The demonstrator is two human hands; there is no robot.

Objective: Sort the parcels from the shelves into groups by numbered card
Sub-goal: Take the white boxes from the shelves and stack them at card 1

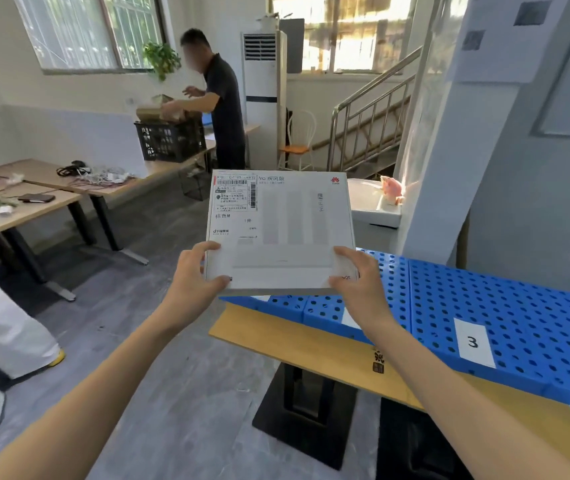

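While the parcel [280, 230] hangs by the end of the blue surface [519, 306], the left grip [195, 275] and right grip [359, 282] each pinch a near corner

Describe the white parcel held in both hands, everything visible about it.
The white parcel is a flat, rectangular, closed box, seemingly cardboard, held in the air, broad face toward the camera, near the blue perforated panels. A shipping label with barcodes covers its upper left; a red logo marks the upper right corner. The left hand grips its lower left corner, the right hand its lower right.
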